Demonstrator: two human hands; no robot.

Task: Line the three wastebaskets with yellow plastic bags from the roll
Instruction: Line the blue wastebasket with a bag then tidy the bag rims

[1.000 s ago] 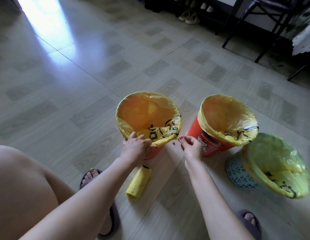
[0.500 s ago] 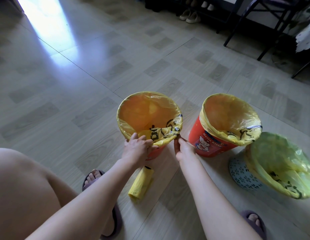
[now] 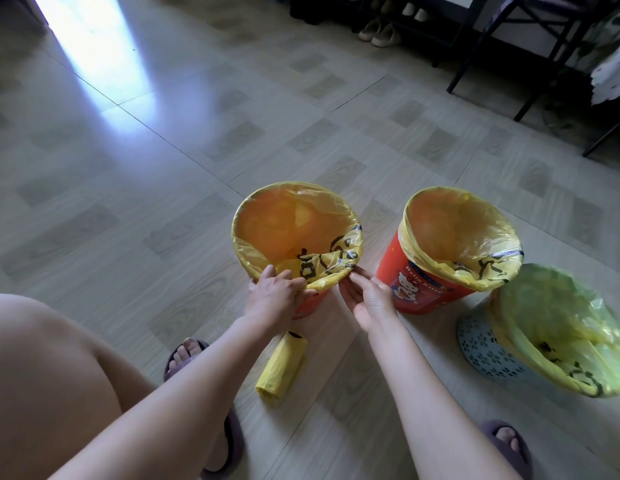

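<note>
Three wastebaskets stand on the floor, each with a yellow bag over its rim. The left red basket holds a yellow bag with black print. My left hand grips the bag's folded edge at the near rim. My right hand pinches the same bag's edge at the near right of the rim. The middle red basket and the pale patterned basket at the right are also lined. The yellow bag roll lies on the floor below my left hand.
Wood-look floor tiles stretch to the left and back. A shoe rack with pale shoes stands at the back. Dark chair legs are at the back right. My slippered feet rest near the baskets.
My right hand has moved left from beside the middle basket to the left basket's rim and taken hold of the bag's edge. My left hand keeps its grip.
</note>
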